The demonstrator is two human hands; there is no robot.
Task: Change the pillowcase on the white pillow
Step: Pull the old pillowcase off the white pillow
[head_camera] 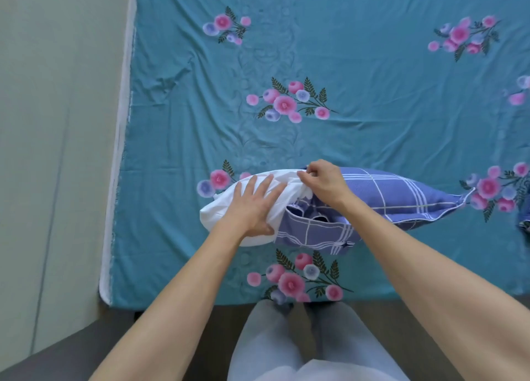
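A teal bedsheet [358,65] printed with pink and blue flowers covers the bed and fills most of the view, with a pale wall [51,93] along its left edge. Near the sheet's front edge, just ahead of the person's legs [301,352], lies the white pillow [226,208]. Its long axis runs left to right across the view, tilted a little so that the right end sits farther away.

The blue checked pillowcase [401,194] covers the right part of the pillow, out to a pointed corner on the far right. The white left end is bare and sticks out of the case's open mouth, whose near edge sags open with a zip pull showing at its lower corner.

The left hand [252,205] lies flat on the bare white end, fingers straight and spread, pressing down and holding nothing. The right hand [321,180] sits at the mouth of the case on the far side, fingers curled, pinching cloth at the seam where white meets blue; whether it has the case's edge, the pillow's cover, or both is hard to tell.

The case extends to the right of both hands and the bare end to the left, so any sliding must follow that left-right line. Each hand is already on its own side of the mouth.
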